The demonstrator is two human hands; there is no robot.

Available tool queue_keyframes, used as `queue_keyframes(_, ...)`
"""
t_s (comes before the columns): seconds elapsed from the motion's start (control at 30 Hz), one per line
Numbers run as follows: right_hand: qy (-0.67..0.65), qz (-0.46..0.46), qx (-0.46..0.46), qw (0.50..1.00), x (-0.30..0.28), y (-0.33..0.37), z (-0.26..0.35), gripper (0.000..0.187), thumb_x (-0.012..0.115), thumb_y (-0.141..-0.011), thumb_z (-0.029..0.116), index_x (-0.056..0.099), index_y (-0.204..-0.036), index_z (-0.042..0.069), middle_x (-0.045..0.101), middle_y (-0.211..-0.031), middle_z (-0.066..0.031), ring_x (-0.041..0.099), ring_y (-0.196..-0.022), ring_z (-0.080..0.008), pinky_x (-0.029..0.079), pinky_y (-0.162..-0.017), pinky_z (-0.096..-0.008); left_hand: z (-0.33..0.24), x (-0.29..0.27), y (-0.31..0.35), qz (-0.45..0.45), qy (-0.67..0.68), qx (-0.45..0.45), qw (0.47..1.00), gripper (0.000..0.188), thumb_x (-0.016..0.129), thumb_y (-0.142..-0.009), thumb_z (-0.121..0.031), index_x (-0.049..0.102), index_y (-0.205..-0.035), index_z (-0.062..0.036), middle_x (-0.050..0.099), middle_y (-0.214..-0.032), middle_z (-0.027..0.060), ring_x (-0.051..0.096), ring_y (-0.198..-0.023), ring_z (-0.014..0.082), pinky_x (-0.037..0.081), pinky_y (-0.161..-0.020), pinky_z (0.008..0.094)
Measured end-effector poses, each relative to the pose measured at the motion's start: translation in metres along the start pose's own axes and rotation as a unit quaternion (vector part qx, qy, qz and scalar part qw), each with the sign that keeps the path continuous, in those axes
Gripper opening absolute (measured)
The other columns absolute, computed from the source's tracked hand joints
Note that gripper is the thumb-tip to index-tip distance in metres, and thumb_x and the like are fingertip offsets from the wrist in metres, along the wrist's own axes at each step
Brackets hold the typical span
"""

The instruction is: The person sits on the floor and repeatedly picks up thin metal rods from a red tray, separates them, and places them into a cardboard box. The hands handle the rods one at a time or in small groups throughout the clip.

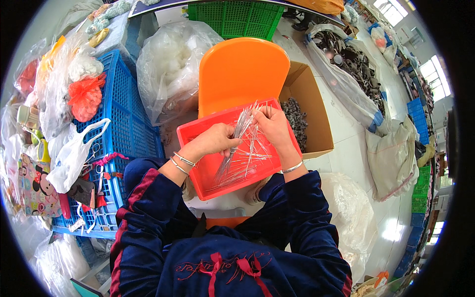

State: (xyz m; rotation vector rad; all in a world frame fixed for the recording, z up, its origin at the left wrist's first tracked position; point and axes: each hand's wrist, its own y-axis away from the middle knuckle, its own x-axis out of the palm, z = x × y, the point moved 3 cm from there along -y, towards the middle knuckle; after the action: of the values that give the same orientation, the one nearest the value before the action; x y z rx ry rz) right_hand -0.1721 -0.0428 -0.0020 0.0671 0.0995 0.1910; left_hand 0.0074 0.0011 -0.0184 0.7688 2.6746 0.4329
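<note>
A bundle of thin silvery wires stands tilted over a red plastic tray. My left hand is closed around the middle of the bundle, thumb across it. Close to the bundle's upper end, my right hand has its fingertips pinched on some wires. More loose wires lie scattered and crossed in the tray below both hands. The tray rests partly against an orange chair. Its exact support underneath is hidden.
At left stands a blue plastic crate with bags, scissors and ribbons on and around it. A clear bag of white stuffing, a green crate and a cardboard box of grey fuzzy pieces surround the chair. Sacks line the right.
</note>
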Motion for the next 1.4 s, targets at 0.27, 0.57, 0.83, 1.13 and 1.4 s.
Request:
queue_keyframes(0.27,-0.041,-0.032,-0.031,0.998,-0.007,-0.013,-0.003,0.023,0.065,-0.091,0.016,0.06,-0.071,0.005,0.052,-0.061,0.0056,0.04,-0.052,-0.0009,0.03,-0.047,-0.0189,0.004,0.001,0.001,0.007,-0.045,0.015,0.999,0.017,0.063,-0.087,-0.016,0.061,-0.082,0.0004,0.062,-0.066,0.0048,0.058,-0.051,0.0097,0.048,-0.051,0.025)
queue_keyframes(0.57,-0.078,0.079,0.016,0.994,0.013,0.001,0.009,0.013,0.064,-0.089,0.01,0.064,-0.083,0.0,0.061,-0.075,0.0015,0.052,-0.066,-0.0039,0.041,-0.058,-0.0199,0.003,0.001,-0.009,-0.044,0.156,0.038,0.986,0.022,0.057,-0.095,-0.023,0.063,-0.085,-0.0041,0.062,-0.068,-0.0002,0.052,-0.05,0.0067,0.041,-0.048,0.0211)
queue_keyframes(0.83,-0.047,-0.013,-0.061,0.997,-0.003,-0.012,0.009,0.02,0.065,-0.091,0.014,0.059,-0.074,0.005,0.053,-0.063,0.0041,0.04,-0.05,-0.0005,0.032,-0.046,-0.0177,0.002,0.007,-0.01,-0.067,0.091,0.055,0.992,0.024,0.057,-0.094,-0.021,0.058,-0.079,-0.003,0.054,-0.061,-0.0005,0.05,-0.048,0.0076,0.043,-0.047,0.0252)
queue_keyframes(1.13,-0.145,-0.005,-0.014,0.989,-0.012,-0.023,0.005,0.015,0.062,-0.093,0.015,0.059,-0.084,0.003,0.053,-0.064,0.0035,0.038,-0.046,-0.0005,0.028,-0.042,-0.017,0.007,0.004,-0.008,-0.026,0.046,0.076,0.996,0.017,0.059,-0.093,-0.016,0.057,-0.083,-0.0019,0.056,-0.066,0.0001,0.053,-0.056,0.0074,0.046,-0.052,0.0238)
queue_keyframes(1.4,-0.088,0.045,0.0,0.995,-0.01,-0.019,0.01,0.016,0.061,-0.094,0.017,0.065,-0.091,0.002,0.049,-0.063,0.0069,0.036,-0.047,0.0005,0.026,-0.043,-0.0159,0.012,0.01,-0.009,0.001,0.024,0.062,0.998,0.017,0.061,-0.092,-0.016,0.057,-0.083,-0.0012,0.057,-0.068,0.0019,0.056,-0.06,0.0089,0.048,-0.056,0.0255)
